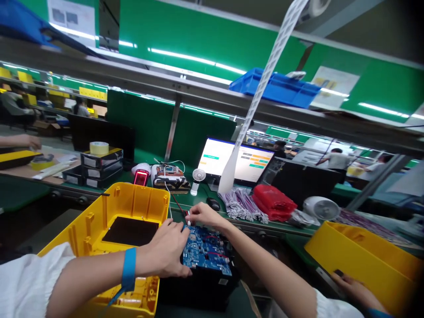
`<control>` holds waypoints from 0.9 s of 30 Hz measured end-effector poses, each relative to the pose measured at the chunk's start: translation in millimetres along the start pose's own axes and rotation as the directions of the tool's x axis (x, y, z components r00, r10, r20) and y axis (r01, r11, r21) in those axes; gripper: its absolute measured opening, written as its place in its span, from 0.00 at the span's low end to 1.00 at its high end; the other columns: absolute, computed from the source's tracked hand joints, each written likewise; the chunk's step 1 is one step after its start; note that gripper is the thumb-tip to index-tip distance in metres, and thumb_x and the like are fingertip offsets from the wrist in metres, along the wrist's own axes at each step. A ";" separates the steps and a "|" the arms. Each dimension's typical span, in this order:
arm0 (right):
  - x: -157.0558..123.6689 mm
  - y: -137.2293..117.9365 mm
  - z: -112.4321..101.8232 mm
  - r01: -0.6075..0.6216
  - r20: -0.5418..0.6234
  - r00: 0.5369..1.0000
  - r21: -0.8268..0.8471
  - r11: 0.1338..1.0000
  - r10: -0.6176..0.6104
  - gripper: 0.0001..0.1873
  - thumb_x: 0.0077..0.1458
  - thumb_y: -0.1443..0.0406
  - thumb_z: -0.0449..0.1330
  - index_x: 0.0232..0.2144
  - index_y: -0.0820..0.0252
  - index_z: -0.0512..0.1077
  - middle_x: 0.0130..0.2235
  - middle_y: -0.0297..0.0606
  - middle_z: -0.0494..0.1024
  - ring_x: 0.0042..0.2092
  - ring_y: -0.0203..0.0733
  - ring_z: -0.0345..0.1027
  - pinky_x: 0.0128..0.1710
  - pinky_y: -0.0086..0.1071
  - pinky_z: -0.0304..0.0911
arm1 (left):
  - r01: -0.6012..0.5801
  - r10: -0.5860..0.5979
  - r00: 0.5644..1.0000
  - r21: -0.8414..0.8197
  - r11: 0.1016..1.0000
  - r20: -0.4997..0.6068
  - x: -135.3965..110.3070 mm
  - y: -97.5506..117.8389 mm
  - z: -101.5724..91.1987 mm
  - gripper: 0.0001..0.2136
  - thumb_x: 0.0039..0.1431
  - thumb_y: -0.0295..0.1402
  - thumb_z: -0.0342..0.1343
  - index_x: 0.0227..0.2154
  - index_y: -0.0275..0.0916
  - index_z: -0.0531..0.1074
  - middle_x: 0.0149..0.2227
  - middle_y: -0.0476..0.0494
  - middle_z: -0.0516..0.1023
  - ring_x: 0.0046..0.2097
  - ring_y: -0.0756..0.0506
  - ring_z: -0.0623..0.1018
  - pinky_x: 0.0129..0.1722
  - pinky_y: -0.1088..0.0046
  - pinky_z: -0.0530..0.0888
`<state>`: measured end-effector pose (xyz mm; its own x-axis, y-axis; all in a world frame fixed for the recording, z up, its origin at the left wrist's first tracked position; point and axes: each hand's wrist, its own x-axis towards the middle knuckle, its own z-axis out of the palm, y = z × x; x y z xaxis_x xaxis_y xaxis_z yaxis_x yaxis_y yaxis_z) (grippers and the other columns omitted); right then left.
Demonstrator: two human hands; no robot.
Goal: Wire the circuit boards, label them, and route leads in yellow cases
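A blue circuit board [208, 252] lies on a black block [212, 282] right in front of me. My left hand [168, 254], with a blue strap at the wrist, rests curled on the board's left edge. My right hand [202, 215] pinches a small white connector on a red and black wire [179, 206] just above the board's far edge. An open yellow plastic housing [99, 229] with a black pad inside sits to the left, touching my left arm.
Another yellow housing [364, 260] stands at the right with another person's hand [354, 289] by it. Behind are a lit monitor [236, 161], small white fans, red bags [273, 201], bundled cable ties, stacked black boxes with a tape roll [99, 148], and a hanging white strip.
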<state>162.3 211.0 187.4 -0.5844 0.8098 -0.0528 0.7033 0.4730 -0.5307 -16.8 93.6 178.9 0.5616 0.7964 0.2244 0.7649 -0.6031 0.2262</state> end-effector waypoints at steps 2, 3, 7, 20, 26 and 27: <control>3.7 -3.3 1.5 -0.049 0.024 0.999 -0.003 0.999 0.049 0.13 0.54 0.59 0.58 0.25 0.63 0.73 0.27 0.34 0.78 0.32 0.37 0.72 0.31 0.25 0.61 | -0.001 0.001 1.000 -0.009 1.000 -0.005 -0.2 -0.1 1.3 0.33 0.37 0.53 0.63 0.43 0.35 0.68 0.47 0.35 0.71 0.50 0.34 0.69 0.57 0.52 0.61; 4.9 -6.7 2.3 -0.076 0.018 0.997 -0.035 0.997 0.076 0.13 0.54 0.60 0.58 0.24 0.63 0.72 0.26 0.35 0.78 0.32 0.37 0.72 0.30 0.25 0.61 | 0.000 0.000 1.000 -0.009 1.000 -0.006 -0.2 -0.3 2.2 0.33 0.37 0.53 0.63 0.44 0.35 0.68 0.48 0.35 0.71 0.50 0.33 0.69 0.57 0.52 0.61; 10.7 -19.6 6.7 -0.161 -0.033 0.987 -0.120 0.980 0.158 0.14 0.54 0.64 0.57 0.18 0.61 0.67 0.24 0.38 0.77 0.31 0.39 0.72 0.30 0.26 0.61 | -0.003 0.003 1.000 0.024 1.000 -0.017 1.5 -1.7 6.1 0.35 0.36 0.54 0.63 0.45 0.34 0.68 0.47 0.34 0.71 0.49 0.32 0.69 0.54 0.53 0.63; -18.9 -40.1 -22.2 -0.091 -0.259 0.962 -0.004 0.996 0.087 0.11 0.64 0.61 0.42 0.31 0.57 0.58 0.28 0.37 0.79 0.31 0.37 0.75 0.31 0.27 0.61 | -0.057 0.057 0.998 0.014 0.998 0.031 6.7 -5.4 -6.6 0.39 0.36 0.55 0.64 0.48 0.34 0.67 0.52 0.30 0.69 0.53 0.32 0.69 0.55 0.54 0.64; -55.2 -37.3 -30.4 -0.146 -0.327 0.940 -0.137 0.980 0.095 0.09 0.62 0.61 0.46 0.31 0.57 0.61 0.27 0.36 0.79 0.35 0.39 0.74 0.34 0.28 0.58 | -0.117 0.114 0.964 -0.004 0.993 0.238 -35.7 -28.9 -93.6 0.39 0.44 0.52 0.63 0.59 0.45 0.59 0.60 0.39 0.62 0.58 0.36 0.66 0.52 0.63 0.68; -61.1 -34.2 -30.6 -0.159 -0.329 0.939 -0.163 0.974 0.098 0.09 0.62 0.61 0.47 0.31 0.57 0.61 0.27 0.36 0.79 0.35 0.39 0.74 0.34 0.28 0.57 | -0.056 0.050 0.986 0.035 0.998 0.156 -51.7 -35.2 -109.6 0.38 0.45 0.50 0.63 0.59 0.47 0.58 0.59 0.43 0.64 0.58 0.39 0.67 0.53 0.64 0.68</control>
<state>186.4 156.0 234.6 -0.3464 0.9213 0.1765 0.8437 0.3883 -0.3708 -107.4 68.7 263.2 0.6413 0.7627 0.0843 0.7430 -0.6446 0.1798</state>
